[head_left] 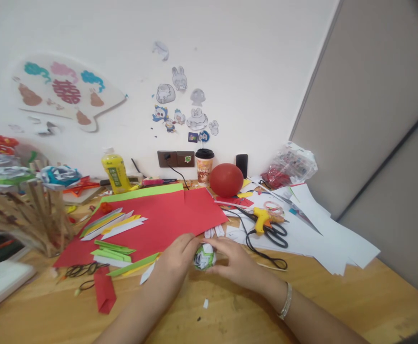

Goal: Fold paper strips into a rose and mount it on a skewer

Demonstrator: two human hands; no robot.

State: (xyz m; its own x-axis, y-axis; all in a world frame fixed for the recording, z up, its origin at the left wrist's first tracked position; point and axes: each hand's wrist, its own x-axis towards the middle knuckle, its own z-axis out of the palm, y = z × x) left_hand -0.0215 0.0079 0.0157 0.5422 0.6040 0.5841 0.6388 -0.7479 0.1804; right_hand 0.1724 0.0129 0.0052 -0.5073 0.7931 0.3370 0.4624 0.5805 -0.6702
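Observation:
A small ball of folded green and white paper (204, 257) is held low over the wooden table, near its front middle. My left hand (179, 255) closes on its left side, fingertips at the top. From the right, my right hand (232, 260) grips it between thumb and fingers. My fingers partly cover the ball's upper part. Left of my hands lie folded paper strips (114, 251) in green, white and yellow, several of them on a red paper sheet (194, 210). White paper scraps (214, 231) lie just behind the ball.
To the right, a yellow glue gun (262, 220) with a black cord and black-handled scissors (276, 235) lie by white paper sheets (313, 243). A red balloon (226, 180), lidded cup (204, 167) and yellow bottle (116, 172) stand behind. Wooden sticks (40, 215) crowd the left.

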